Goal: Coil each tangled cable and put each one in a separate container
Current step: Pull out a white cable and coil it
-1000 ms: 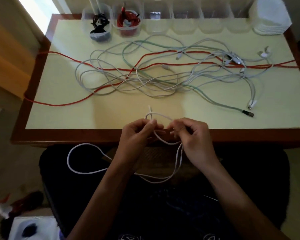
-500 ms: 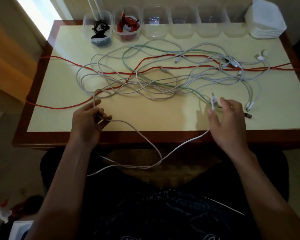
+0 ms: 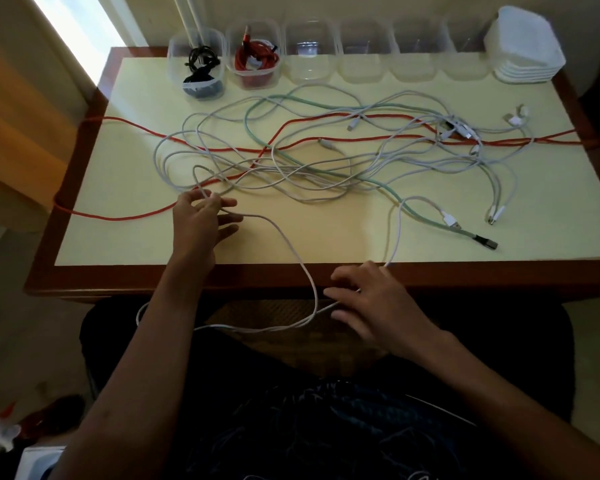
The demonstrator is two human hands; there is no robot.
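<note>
Since half a second ago, the right hand [image 3: 378,306] has dropped from the counter [image 3: 326,244] to its near edge, fingers spread loosely over the white cable [image 3: 291,251], whose plug now lies released on the counter. Farther in, the left hand [image 3: 201,220] pinches the cable beside the tangle [image 3: 326,161]. Beyond stand the containers [image 3: 312,50].

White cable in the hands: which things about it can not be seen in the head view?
- White cable: its far part is lost in the tangle, so its full run is unclear.
- Left hand: the grip is unclear, since the fingers overlap the cable.
- Right hand: its back hides the grip.
</note>
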